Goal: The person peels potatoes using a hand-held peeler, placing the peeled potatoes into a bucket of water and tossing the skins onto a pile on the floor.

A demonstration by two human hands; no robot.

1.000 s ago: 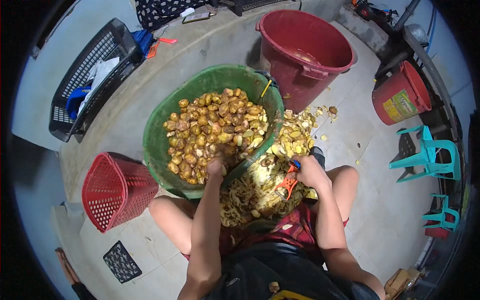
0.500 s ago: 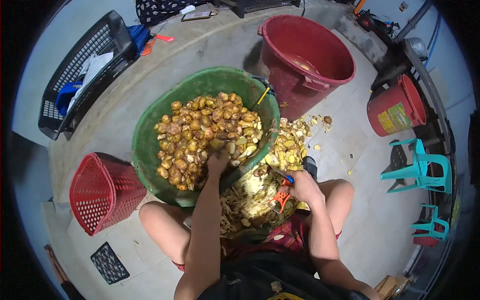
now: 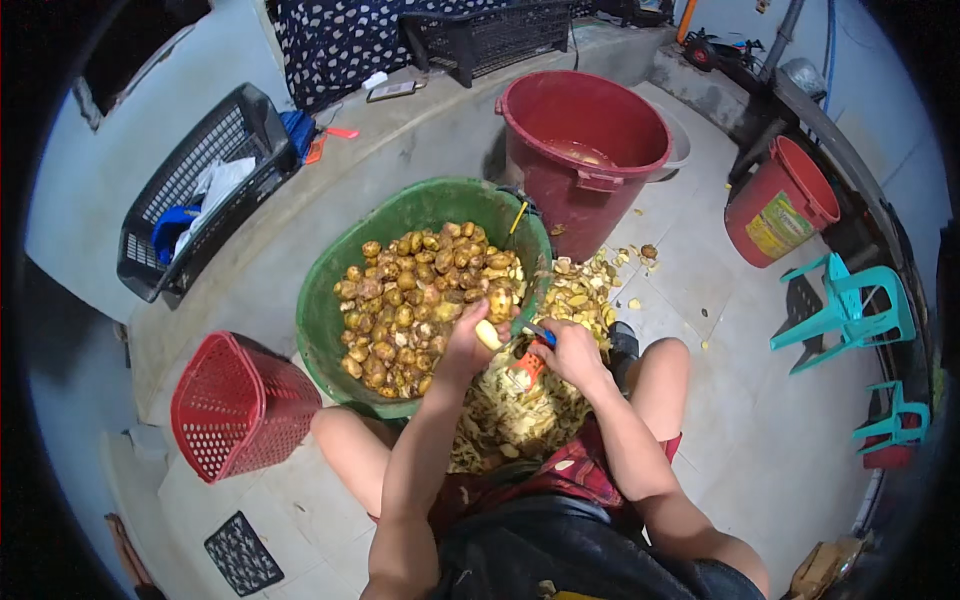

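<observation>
My left hand (image 3: 464, 346) is closed around a brown-yellow potato (image 3: 500, 303) and a smaller pale, peeled piece (image 3: 488, 334), above the near right side of a green tub (image 3: 330, 290). Unpeeled potatoes (image 3: 410, 290) fill much of that tub. Close by on the right, my right hand (image 3: 575, 358) grips a knife (image 3: 535, 329) with a blue handle, its blade pointing at the held potato. An orange peeler (image 3: 527, 368) sits in the same hand, lower down. Beneath both hands lies a heap of pale peelings (image 3: 520, 415) between my legs.
A big red bin (image 3: 590, 190) stands behind the tub, with potato scraps (image 3: 580, 285) on the floor before it. To the left are a red perforated basket (image 3: 262, 415) and a black crate (image 3: 200, 190). A red bucket (image 3: 780, 205) and turquoise chairs (image 3: 850, 310) line the right.
My left hand has risen out of the potatoes with a potato and moved right. My right hand has come up and left to meet it, blade toward the potato. The view has shifted.
</observation>
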